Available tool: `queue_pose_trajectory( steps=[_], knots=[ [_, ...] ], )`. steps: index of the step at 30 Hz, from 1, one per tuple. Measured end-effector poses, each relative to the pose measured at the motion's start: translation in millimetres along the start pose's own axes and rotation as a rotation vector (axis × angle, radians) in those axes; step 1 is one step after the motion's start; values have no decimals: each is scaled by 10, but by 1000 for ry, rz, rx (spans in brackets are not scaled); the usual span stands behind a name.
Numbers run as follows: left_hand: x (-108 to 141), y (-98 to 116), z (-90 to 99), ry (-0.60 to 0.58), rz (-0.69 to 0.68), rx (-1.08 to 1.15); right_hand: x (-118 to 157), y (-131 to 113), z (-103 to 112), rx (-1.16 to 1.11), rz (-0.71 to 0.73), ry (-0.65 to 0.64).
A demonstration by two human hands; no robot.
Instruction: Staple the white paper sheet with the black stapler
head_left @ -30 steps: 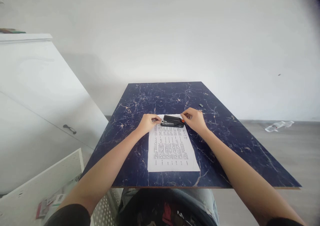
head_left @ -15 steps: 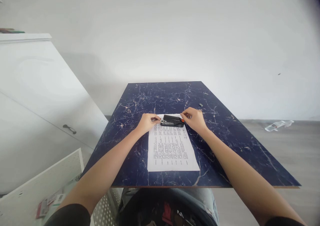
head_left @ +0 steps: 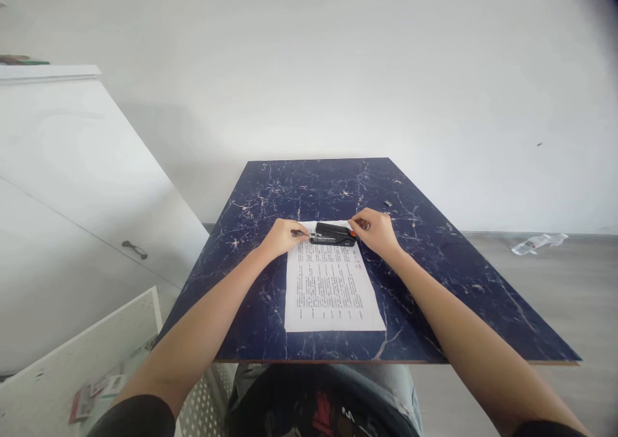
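Presently, black plastic stapler [head_left: 334, 232] lies on printed white paper [head_left: 331, 289], slim silvery strip [head_left: 313, 235] protruding; left hand [head_left: 282, 237] pinches strip, right hand [head_left: 380, 231] half-curled, hold unclear.

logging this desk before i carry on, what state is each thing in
stapler: lying on the paper, metal part out at left end
printed paper: flat on the table
left hand: pinching the metal part
right hand: fingers curled by the stapler's orange end
small dark piece: lying on the table
white cabinet door: shut
clear plastic item: lying on the floor
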State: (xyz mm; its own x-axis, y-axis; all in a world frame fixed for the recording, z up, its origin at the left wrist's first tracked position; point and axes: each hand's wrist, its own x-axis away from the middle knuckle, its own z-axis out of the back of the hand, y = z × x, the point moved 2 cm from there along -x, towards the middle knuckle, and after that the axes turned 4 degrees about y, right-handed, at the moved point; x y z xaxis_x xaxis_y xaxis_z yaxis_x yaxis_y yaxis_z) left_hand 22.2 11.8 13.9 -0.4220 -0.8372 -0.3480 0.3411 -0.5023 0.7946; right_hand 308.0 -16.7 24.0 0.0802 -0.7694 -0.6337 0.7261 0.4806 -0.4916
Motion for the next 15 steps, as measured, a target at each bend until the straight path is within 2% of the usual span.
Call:
queue_pose_trajectory(
  steps=[6,9,13,15],
  knots=[
    [-11,-26,142,-3,-17,-35,-3,66,-36,-96,-48,-50],
    [-23,-106,212,-13,32,10,-1,160,-48,-200,-100,-195],
    [-50,-235,268,-53,107,64,31,238,-37,-224,-73,-451],
    [-58,-268,264,-61,130,109,48,256,-36,-186,-75,-487]
  ],
)
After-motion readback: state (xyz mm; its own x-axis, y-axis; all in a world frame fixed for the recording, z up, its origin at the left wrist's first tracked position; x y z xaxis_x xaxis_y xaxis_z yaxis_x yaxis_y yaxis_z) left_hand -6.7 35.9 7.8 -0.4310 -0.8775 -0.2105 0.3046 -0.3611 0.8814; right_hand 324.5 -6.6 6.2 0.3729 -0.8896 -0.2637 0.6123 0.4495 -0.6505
